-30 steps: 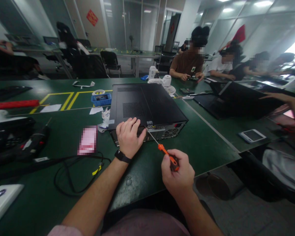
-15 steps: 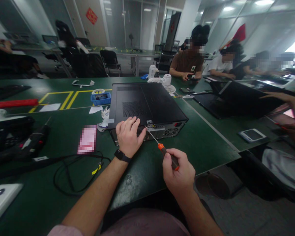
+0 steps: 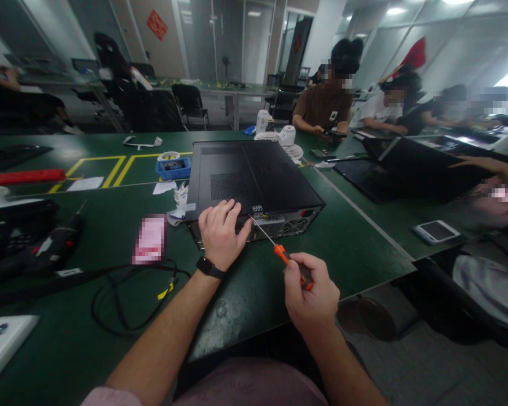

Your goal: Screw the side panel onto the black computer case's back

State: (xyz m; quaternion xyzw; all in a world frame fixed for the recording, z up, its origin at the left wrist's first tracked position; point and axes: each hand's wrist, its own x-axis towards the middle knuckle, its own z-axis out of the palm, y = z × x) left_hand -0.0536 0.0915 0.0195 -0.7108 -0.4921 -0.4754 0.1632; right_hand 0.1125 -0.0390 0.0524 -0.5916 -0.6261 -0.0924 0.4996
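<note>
A black desktop computer case (image 3: 275,169) lies flat on the green table, its rear panel with a fan grille facing me. My left hand (image 3: 220,228) rests over the case's near edge, fingers laid on the lid and thumb apart beside the screwdriver tip. In my right hand (image 3: 311,287) is a screwdriver (image 3: 281,254) with an orange and dark handle, gripped between thumb and fingers. Its thin shaft slants up and left to the rear edge of the case, close to my left thumb. Whatever the tip touches is too small to make out.
Left of the case are a blue bin (image 3: 173,169), crumpled white wrapping (image 3: 180,198), a pink packet (image 3: 150,239), a black cable (image 3: 118,307) and a power drill (image 3: 59,243). A white fan (image 3: 275,134) stands behind. Co-workers sit across and to the right, near a phone (image 3: 437,232).
My right hand and the screwdriver handle have shifted slightly right, and the handle has turned in my grip. My left hand stays on the case.
</note>
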